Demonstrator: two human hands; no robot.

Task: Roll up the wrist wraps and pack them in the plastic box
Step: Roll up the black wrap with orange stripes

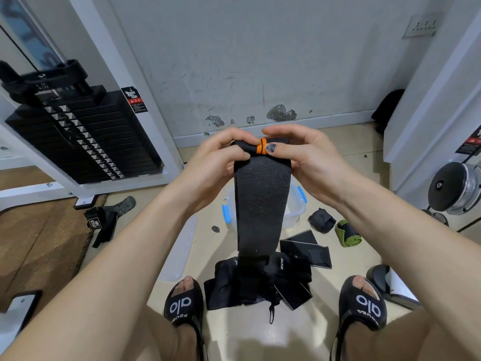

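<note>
Black weight stack: stands far left in its white frame, no part of the job.
Box lid: lies on the floor left of the box, so the box is open for packing.
Left hand: fingers pinched on the wrap's top end, holding the thumb loop flat to start the roll.
Wrist wrap: hangs straight down between the knees, its tail reaching the pile; hanging likely keeps it smooth.
Plastic box: on the floor behind the wrap, blue clips out, contents hidden.
Right hand: thumb and fingers clamped on the same end, beside the orange band.
Loose wraps: piled between the feet, unrolled.
Rolled wraps: two beside the box, not yet packed.
</note>
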